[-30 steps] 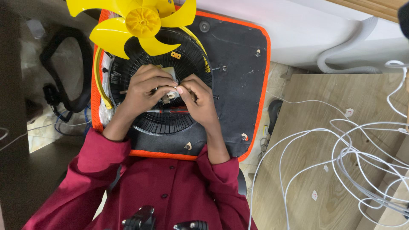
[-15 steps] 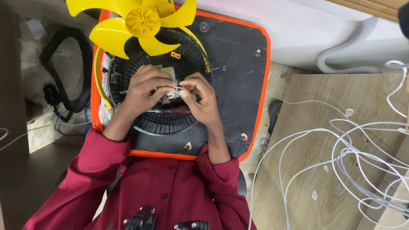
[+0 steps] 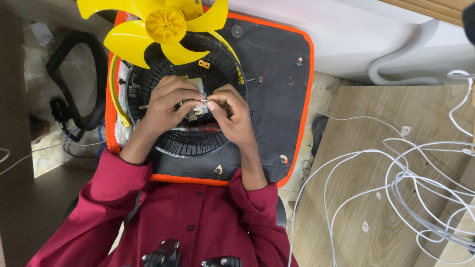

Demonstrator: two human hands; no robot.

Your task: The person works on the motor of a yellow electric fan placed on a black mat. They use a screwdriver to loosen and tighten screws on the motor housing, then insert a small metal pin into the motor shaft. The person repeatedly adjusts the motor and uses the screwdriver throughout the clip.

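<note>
I have both hands over the round black wire fan grille [image 3: 183,143], which lies flat on the black orange-edged mat [image 3: 277,89] so it stays put. My left hand [image 3: 166,106] pinches the small pale motor block [image 3: 199,101] at the grille's centre, steadying it, while my right hand [image 3: 232,113] grips a thin metal pin at its edge. The yellow plastic fan blade [image 3: 163,24] rests just above, out of the way.

A small pale fan motor [image 3: 199,101] is sitting at the centre of a round black fan grille [image 3: 185,141], lying flat.
</note>
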